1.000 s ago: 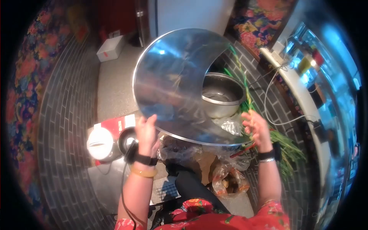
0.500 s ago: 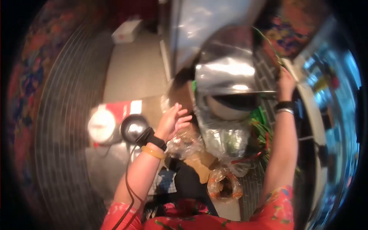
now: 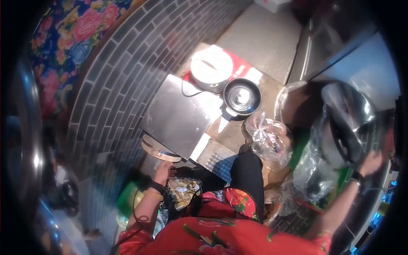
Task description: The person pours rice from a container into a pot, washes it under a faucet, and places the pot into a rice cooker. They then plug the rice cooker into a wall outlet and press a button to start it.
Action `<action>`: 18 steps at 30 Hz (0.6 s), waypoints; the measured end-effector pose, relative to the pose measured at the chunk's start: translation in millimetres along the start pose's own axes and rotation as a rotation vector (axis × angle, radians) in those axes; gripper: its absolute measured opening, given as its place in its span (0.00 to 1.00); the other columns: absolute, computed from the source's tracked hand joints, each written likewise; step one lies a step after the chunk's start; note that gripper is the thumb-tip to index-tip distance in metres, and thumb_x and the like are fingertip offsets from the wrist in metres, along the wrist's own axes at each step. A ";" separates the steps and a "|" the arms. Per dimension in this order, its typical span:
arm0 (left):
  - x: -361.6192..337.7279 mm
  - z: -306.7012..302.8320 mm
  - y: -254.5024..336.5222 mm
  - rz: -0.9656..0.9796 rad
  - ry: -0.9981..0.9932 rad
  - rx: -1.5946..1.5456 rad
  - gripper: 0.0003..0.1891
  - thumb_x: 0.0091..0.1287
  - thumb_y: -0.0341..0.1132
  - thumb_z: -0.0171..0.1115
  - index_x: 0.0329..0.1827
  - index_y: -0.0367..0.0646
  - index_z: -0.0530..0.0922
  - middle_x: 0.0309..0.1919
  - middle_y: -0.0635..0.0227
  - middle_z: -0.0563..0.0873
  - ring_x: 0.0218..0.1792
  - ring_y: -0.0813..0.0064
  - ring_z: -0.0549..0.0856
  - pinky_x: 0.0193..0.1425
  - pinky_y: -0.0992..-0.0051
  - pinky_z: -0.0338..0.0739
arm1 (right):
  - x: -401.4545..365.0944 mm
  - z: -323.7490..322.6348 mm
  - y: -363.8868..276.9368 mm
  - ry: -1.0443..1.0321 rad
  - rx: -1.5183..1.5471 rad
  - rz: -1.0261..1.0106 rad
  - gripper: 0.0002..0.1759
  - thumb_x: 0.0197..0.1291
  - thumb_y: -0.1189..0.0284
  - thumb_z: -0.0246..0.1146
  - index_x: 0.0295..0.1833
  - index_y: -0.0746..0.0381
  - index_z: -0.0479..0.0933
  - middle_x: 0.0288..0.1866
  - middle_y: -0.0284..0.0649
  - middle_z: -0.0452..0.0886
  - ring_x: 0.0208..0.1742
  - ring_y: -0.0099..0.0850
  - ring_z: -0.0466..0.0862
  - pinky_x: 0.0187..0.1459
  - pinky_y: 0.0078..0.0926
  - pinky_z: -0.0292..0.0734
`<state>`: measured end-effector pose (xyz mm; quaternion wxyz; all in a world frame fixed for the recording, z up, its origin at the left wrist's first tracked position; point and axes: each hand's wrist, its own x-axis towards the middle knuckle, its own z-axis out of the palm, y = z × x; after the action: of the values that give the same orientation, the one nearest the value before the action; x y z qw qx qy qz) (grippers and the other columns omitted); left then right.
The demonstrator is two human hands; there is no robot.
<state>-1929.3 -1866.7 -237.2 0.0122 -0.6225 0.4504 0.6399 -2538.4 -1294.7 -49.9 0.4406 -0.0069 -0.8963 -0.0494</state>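
Low at centre-left, the left grip (image 3: 164,171) hangs loosely spread and empty just below a round wooden-rimmed sieve (image 3: 158,151), while at far right the right grip (image 3: 370,162) pinches the lower edge of the tilted steel tray (image 3: 346,114) above it.

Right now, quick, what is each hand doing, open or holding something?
Left hand: open, holding nothing, beside a round wooden rim.
Right hand: closed on the edge of the big round steel dish.
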 end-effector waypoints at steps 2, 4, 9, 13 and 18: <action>3.1 -10.1 6.9 0.085 -0.041 -0.217 0.09 0.63 0.39 0.50 0.42 0.46 0.73 0.35 0.71 0.78 0.31 0.74 0.82 0.30 0.79 0.72 | -7.8 -39.8 -127.7 0.057 0.013 -0.346 0.19 0.50 0.67 0.59 0.50 0.59 0.76 0.52 0.44 0.76 0.54 0.40 0.74 0.55 0.35 0.69; 11.0 -7.1 29.0 -0.011 -0.017 -0.215 0.09 0.61 0.36 0.53 0.43 0.47 0.72 0.36 0.72 0.77 0.33 0.74 0.81 0.33 0.79 0.72 | -16.3 -46.2 -207.6 -0.245 0.110 -0.466 0.22 0.49 0.66 0.60 0.54 0.51 0.72 0.58 0.40 0.71 0.58 0.40 0.70 0.56 0.39 0.67; 53.8 -20.3 36.5 0.447 -0.181 0.102 0.12 0.61 0.35 0.56 0.46 0.44 0.71 0.39 0.72 0.77 0.40 0.76 0.79 0.37 0.77 0.73 | -40.3 27.9 -266.1 -0.726 -0.149 -0.389 0.24 0.55 0.57 0.56 0.57 0.53 0.68 0.63 0.43 0.64 0.62 0.44 0.65 0.53 0.54 0.64; 115.9 -29.6 16.7 0.584 -0.198 0.211 0.17 0.61 0.39 0.54 0.51 0.42 0.70 0.38 0.66 0.77 0.37 0.76 0.79 0.37 0.80 0.74 | -31.0 7.5 -286.7 -0.748 -0.228 -0.405 0.26 0.56 0.49 0.52 0.49 0.59 0.73 0.50 0.45 0.75 0.52 0.42 0.75 0.52 0.45 0.67; 119.7 11.7 55.5 0.232 -0.160 -0.024 0.17 0.62 0.40 0.53 0.50 0.42 0.70 0.37 0.66 0.77 0.37 0.74 0.79 0.36 0.79 0.74 | -49.0 2.7 -303.3 -0.722 -0.129 -0.614 0.29 0.50 0.49 0.60 0.52 0.57 0.72 0.48 0.43 0.74 0.54 0.40 0.72 0.55 0.44 0.62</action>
<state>-1997.4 -1958.0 -304.9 -0.0336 -0.5134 0.5092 0.6900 -2527.6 -1594.7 -115.3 0.0649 0.2141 -0.9478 -0.2274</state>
